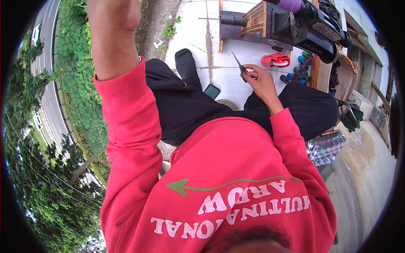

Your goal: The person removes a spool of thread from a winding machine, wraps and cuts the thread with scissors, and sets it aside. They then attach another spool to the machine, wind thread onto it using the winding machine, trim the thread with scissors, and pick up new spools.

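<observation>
My right hand is closed around a pair of dark scissors, their blades pointing up and away from me over the tiled floor. My left hand is raised close to the camera at the top left; only the wrist and the heel of it show, and its fingers lie beyond the frame. Just past the scissors, to the right, a red tape dispenser lies on the tiles. Several small black, blue and green rolls stand beside it. A phone rests near my foot.
A black machine with a purple roll stands at the upper right, by a wooden block and a grey cylinder on a rod. Wrapped packs of rolls sit right of my knee. Bushes and a road border the left.
</observation>
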`<state>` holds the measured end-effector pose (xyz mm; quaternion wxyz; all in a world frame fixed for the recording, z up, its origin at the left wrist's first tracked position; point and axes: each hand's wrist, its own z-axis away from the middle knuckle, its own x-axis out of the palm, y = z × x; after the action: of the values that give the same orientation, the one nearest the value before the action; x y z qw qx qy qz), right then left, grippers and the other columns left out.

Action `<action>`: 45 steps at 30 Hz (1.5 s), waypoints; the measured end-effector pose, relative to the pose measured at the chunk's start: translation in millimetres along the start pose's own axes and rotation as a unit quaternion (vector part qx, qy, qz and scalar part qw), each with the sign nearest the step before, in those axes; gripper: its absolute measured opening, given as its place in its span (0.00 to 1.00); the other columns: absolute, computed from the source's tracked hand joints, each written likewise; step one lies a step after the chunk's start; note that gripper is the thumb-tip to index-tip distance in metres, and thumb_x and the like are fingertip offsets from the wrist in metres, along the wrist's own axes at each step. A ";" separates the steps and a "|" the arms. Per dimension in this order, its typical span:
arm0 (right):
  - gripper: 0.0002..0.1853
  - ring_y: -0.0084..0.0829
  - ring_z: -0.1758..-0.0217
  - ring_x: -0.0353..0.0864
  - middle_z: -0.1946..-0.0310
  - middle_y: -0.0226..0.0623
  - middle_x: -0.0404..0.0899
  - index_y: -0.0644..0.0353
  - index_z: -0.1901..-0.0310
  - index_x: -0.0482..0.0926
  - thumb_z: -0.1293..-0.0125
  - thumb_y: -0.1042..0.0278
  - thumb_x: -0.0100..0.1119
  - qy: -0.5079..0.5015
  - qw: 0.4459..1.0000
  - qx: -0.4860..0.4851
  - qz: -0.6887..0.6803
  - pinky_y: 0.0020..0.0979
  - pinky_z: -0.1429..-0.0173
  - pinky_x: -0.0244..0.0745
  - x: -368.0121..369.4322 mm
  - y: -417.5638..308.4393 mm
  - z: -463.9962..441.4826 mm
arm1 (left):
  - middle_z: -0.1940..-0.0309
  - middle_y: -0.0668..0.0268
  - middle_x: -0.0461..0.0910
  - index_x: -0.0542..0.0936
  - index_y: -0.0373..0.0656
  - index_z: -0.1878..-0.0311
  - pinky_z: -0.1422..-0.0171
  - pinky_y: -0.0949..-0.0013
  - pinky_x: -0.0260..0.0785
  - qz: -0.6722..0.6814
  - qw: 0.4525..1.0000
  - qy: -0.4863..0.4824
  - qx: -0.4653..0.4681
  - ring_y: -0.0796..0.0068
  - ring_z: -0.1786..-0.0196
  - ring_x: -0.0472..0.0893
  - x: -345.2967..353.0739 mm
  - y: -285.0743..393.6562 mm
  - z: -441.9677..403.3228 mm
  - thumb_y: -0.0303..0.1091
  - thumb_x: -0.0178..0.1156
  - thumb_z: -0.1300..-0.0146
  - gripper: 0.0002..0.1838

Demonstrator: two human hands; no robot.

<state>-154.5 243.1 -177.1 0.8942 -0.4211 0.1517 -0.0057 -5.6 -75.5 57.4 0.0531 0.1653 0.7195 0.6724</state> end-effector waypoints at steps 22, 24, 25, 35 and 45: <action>0.24 0.25 0.75 0.86 0.59 0.39 0.91 0.63 0.41 0.83 0.42 0.77 0.75 0.416 0.820 -0.361 0.155 0.27 0.71 0.79 -42.3 -158.4 54.1 | 0.53 0.65 0.89 0.88 0.38 0.46 0.42 0.71 0.78 0.028 0.915 -0.342 -0.213 0.79 0.52 0.86 52.9 -34.8 3.4 0.46 0.61 0.22 0.19; 0.24 0.24 0.79 0.84 0.60 0.39 0.91 0.63 0.42 0.84 0.42 0.77 0.75 0.417 0.827 -0.343 0.157 0.26 0.73 0.77 -42.4 -162.5 54.9 | 0.54 0.65 0.90 0.88 0.38 0.46 0.43 0.70 0.79 0.046 0.911 -0.345 -0.221 0.79 0.52 0.87 52.8 -37.5 2.5 0.42 0.62 0.22 0.16; 0.24 0.24 0.79 0.84 0.60 0.39 0.91 0.63 0.42 0.84 0.42 0.77 0.75 0.420 0.824 -0.346 0.157 0.26 0.73 0.77 -42.2 -164.3 55.7 | 0.54 0.65 0.90 0.88 0.38 0.46 0.43 0.70 0.79 0.046 0.911 -0.347 -0.216 0.79 0.52 0.87 53.0 -37.4 2.6 0.42 0.62 0.22 0.16; 0.23 0.23 0.82 0.82 0.64 0.36 0.90 0.62 0.43 0.84 0.41 0.75 0.75 0.420 0.830 -0.320 0.179 0.25 0.76 0.73 -44.9 -182.3 61.6 | 0.54 0.66 0.90 0.87 0.37 0.43 0.41 0.72 0.79 0.055 0.903 -0.353 -0.238 0.80 0.52 0.87 50.5 -41.7 1.7 0.27 0.66 0.28 0.13; 0.22 0.22 0.84 0.78 0.68 0.33 0.89 0.60 0.44 0.85 0.40 0.73 0.75 0.426 0.829 -0.313 0.182 0.27 0.78 0.70 -42.9 -189.0 60.4 | 0.52 0.66 0.90 0.88 0.38 0.43 0.40 0.72 0.79 0.048 0.906 -0.354 -0.226 0.80 0.50 0.87 49.7 -36.1 2.1 0.20 0.65 0.32 0.15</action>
<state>-156.5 172.4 13.2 0.5457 -0.5992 0.5853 0.0266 -57.6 -59.7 28.9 0.3077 0.4101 0.4732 0.7164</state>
